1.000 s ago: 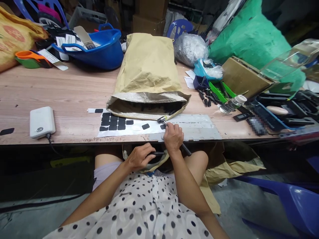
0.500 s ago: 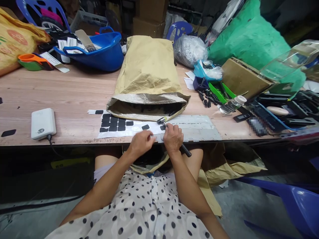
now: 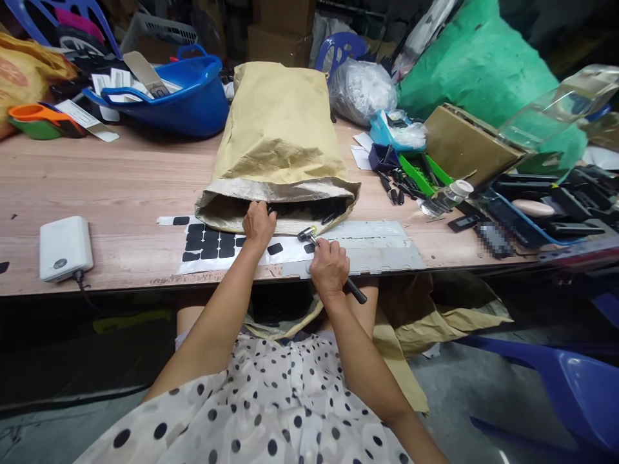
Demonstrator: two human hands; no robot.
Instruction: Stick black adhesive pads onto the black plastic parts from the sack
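My left hand [image 3: 260,222] is at the mouth of a tan paper sack [image 3: 283,122], its fingers curled over the lower lip and partly inside. A dark bit shows beside the fingertips, but what they grip cannot be made out. Dark slim pieces [image 3: 333,210] lie within the sack. My right hand [image 3: 330,267] is closed round the handle of a small hammer [image 3: 356,291]; the metal head points up and left, just above the table edge. Beneath the hands lies a white sheet with rounded black stickers [image 3: 210,245], beside a grey metal plate [image 3: 372,248].
A white power bank [image 3: 66,248] with a cable stands at left. Behind are a blue basin [image 3: 178,106] and an orange-handled item [image 3: 33,114]. To the right are a green tray [image 3: 425,173], a clear bottle [image 3: 447,196] and a blue tray [image 3: 512,222] of black parts. An open sack [image 3: 285,328] sits at my lap.
My left hand has moved from above the table edge, forward and left, into the sack's mouth. My right hand still holds the hammer in nearly the same place. The view has shifted slightly.
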